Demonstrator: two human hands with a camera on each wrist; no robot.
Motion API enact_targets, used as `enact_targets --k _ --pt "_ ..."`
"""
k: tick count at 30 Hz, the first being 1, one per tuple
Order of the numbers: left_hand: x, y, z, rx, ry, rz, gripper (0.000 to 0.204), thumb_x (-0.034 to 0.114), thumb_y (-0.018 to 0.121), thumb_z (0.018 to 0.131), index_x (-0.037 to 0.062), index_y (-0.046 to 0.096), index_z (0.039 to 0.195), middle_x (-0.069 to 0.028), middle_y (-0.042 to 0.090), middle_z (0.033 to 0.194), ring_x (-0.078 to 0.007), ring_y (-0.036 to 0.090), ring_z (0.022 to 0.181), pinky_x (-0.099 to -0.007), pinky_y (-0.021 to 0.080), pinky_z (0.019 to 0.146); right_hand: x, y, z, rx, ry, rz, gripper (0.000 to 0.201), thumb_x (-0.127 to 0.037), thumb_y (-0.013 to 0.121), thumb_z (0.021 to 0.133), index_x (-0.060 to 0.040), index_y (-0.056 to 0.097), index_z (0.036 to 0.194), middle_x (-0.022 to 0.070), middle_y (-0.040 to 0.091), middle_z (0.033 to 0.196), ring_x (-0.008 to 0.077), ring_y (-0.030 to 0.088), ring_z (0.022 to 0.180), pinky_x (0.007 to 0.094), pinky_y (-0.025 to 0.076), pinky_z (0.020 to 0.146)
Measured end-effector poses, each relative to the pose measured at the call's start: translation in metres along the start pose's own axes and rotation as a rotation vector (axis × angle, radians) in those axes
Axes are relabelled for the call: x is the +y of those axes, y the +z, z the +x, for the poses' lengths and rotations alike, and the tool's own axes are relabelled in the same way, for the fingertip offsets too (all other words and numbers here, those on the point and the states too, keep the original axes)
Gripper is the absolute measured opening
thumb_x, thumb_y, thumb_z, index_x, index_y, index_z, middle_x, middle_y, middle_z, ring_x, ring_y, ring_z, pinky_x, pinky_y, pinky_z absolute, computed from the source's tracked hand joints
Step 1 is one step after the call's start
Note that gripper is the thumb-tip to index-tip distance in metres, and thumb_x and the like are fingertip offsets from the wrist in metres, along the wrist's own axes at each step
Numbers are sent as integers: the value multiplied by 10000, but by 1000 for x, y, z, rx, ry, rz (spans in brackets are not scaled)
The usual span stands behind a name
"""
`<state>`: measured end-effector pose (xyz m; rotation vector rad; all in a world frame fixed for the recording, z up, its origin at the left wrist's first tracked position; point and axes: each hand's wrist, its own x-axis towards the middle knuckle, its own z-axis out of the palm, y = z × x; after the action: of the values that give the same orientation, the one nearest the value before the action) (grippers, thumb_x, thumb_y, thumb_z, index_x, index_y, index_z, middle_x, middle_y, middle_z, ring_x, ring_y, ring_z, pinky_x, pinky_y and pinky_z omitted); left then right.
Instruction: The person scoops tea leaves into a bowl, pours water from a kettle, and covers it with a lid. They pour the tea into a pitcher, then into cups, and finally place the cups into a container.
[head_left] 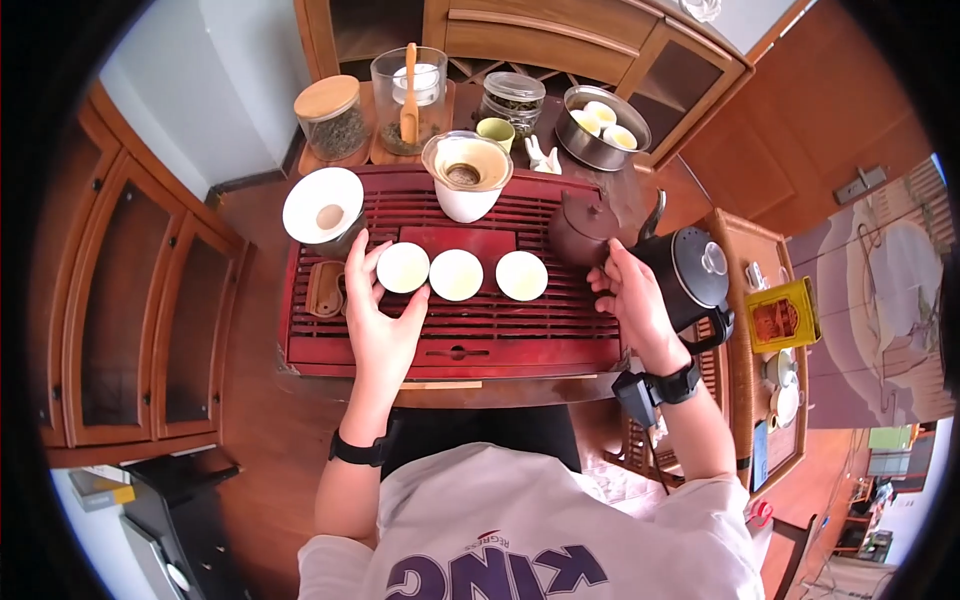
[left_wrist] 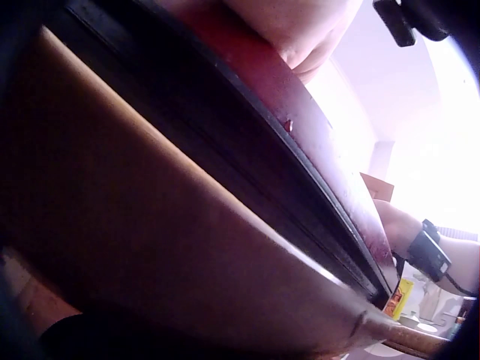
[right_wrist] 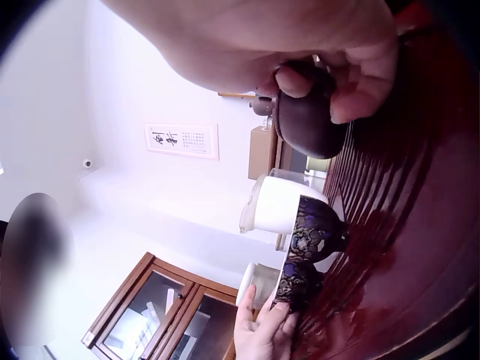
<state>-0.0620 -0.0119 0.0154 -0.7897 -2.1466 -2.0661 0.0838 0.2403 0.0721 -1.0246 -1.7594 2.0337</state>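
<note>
On the slatted red tea tray stand three small cups in a row, white inside with pale liquid. My left hand holds the leftmost cup between thumb and fingers. The middle cup is right beside it, and the right cup stands a little apart. Dark patterned outsides of the cups show in the right wrist view. At the tray's right side, my right hand grips the handle of a dark brown teapot; the handle is mostly hidden by the fingers.
A white pitcher with a strainer stands behind the cups, a wide white bowl at left. Right of the teapot is a black kettle. Jars and a steel pot of cups line the back.
</note>
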Motion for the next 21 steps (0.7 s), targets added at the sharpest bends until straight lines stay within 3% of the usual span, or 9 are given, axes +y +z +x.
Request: enact_targets --k 8,14,16,19,21 --pt "1 0 0 -1 -9 -19 922 -162 690 781 64 241 1553 -152 530 1369 -236 557 1252 -387 478 1073 -12 10 3 -85 25 -152 314 -408 513 1046 -135 528 891 13 651 968 80 559 843 239 457 669" --pt "-1 0 0 7 5 -11 917 -126 720 769 53 263 1544 -169 528 1361 -262 565 1248 -406 498 1055 -13 6 -3 -111 -24 -303 196 -285 587 1014 -101 557 1074 1 635 995 48 533 808 197 448 580" --pt "-3 0 -1 2 6 -23 919 -128 719 770 54 261 1546 -168 528 1361 -260 564 1247 -406 495 1056 -14 5 -8 -125 -51 -409 320 -268 660 964 -31 547 1147 15 600 902 70 545 746 209 452 509" --pt "-3 1 -1 14 -32 -40 930 -133 728 762 54 264 1546 -162 531 1355 -253 562 1248 -405 489 1059 -9 2 -10 -97 -68 -462 395 -255 688 949 -10 531 1216 24 586 876 70 534 679 219 438 475" --pt "-1 0 0 3 4 -25 937 -138 731 757 59 265 1546 -157 533 1350 -251 563 1248 -406 489 1060 -4 -2 -14 -79 -54 -447 470 -221 718 925 5 515 1284 53 582 944 72 527 648 229 450 511"
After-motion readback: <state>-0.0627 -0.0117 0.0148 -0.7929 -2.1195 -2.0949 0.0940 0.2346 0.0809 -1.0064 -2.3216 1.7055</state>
